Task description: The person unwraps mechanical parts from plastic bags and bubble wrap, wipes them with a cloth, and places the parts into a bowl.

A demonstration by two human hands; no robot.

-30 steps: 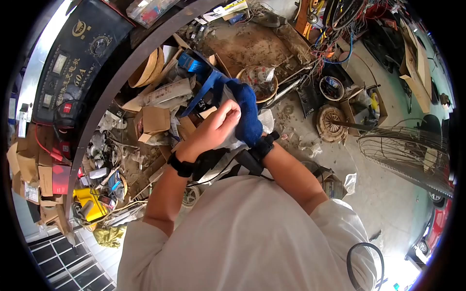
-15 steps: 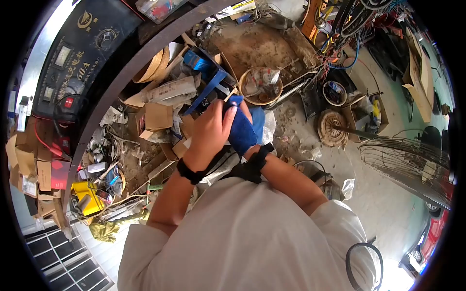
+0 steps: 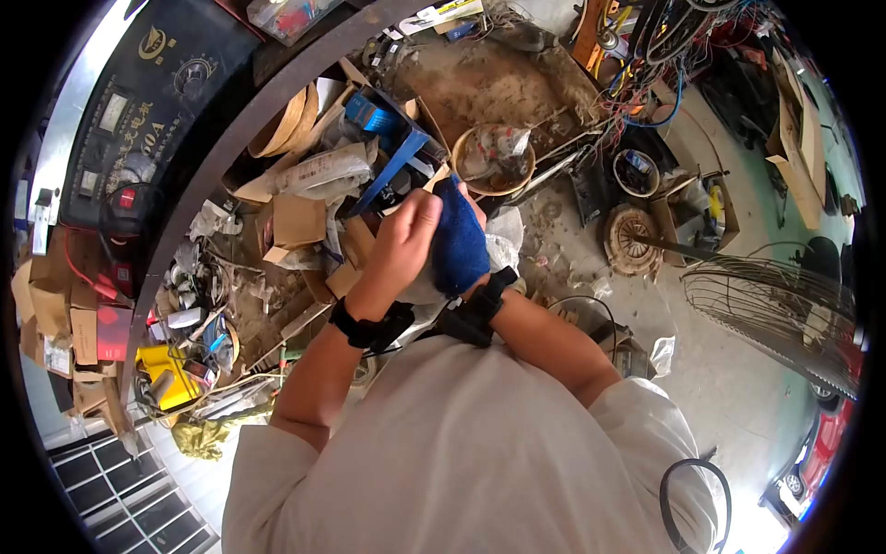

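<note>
A dark blue cloth (image 3: 460,247) hangs in front of me, covering most of my right hand (image 3: 475,209). Only some of that hand's fingers show, bent along the far right edge of the cloth. My left hand (image 3: 406,242) is closed in a fist against the cloth's left edge, thumb pressed over the bent fingers. What lies inside that fist is hidden. A narrow pale strip (image 3: 437,176) appears just beyond it; I cannot tell whether it is held. Both wrists wear black bands.
Open cardboard boxes (image 3: 297,222) and a blue angled piece (image 3: 392,171) lie ahead to the left. A round basin (image 3: 494,159) with scraps sits beyond my hands. At right are a small bucket (image 3: 636,175) and a fan cage (image 3: 771,300). A dark metal edge (image 3: 217,138) curves along the left.
My left hand's thumb has come off the front of the cloth and the fist sits slightly left. More of the cloth shows, hanging longer and smoother. The view has shifted slightly.
</note>
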